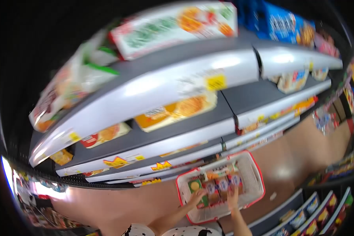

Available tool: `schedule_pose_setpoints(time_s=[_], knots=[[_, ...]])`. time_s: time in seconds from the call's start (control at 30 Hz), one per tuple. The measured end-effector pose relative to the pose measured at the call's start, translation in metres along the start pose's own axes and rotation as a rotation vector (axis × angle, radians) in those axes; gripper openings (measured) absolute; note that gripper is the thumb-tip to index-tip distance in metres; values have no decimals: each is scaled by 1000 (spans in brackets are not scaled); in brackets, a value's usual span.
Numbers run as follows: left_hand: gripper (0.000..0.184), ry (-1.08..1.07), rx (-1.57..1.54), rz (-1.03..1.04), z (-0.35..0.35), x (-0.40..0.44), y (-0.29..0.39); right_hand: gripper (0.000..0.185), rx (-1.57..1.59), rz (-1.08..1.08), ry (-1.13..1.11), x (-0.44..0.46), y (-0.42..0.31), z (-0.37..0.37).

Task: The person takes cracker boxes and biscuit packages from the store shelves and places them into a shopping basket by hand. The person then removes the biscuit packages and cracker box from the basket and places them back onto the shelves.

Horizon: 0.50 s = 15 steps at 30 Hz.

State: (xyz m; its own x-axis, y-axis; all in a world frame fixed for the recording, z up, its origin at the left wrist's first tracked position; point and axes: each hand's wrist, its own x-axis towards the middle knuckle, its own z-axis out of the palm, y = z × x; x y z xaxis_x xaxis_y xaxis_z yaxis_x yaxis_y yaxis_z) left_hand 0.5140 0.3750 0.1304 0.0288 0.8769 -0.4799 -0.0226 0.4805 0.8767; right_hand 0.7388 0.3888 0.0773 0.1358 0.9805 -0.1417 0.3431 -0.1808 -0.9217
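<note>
Both of my hands reach down into a white shopping basket (253, 173) with a red rim. A reddish-brown multipack with round blue-and-white labels (223, 185) lies in its middle. My left hand (196, 196) has its fingers curled at the pack's left edge, in front of a green box (195, 185). On the pack's near right part is my right hand (233, 198), its fingers pointing away from me and pressed against the pack. A pale package with an orange picture (220, 173) lies behind it. Blur hides the fingertips.
Tiered grey store shelves (177, 137) curve across the front, holding a large white box (177, 29), a blue package (289, 27) and yellow packs (179, 112). Another shelf unit (303, 214) with bagged goods stands at the lower right. Brown floor (118, 204) surrounds the basket.
</note>
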Motion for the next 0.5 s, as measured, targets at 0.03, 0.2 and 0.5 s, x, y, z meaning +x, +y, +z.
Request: schedule_pose_setpoints(time_s=[0.03, 0.2, 0.5], knots=[[30, 30, 100, -3, -8, -12, -8, 38, 280, 75, 70, -17, -30, 0], [30, 98, 220, 113, -49, -57, 54, 23, -1, 18, -6, -42, -156, -15], [45, 644, 381, 1538, -168, -138, 322, 28, -266, -1083, 104, -14, -478, 10]])
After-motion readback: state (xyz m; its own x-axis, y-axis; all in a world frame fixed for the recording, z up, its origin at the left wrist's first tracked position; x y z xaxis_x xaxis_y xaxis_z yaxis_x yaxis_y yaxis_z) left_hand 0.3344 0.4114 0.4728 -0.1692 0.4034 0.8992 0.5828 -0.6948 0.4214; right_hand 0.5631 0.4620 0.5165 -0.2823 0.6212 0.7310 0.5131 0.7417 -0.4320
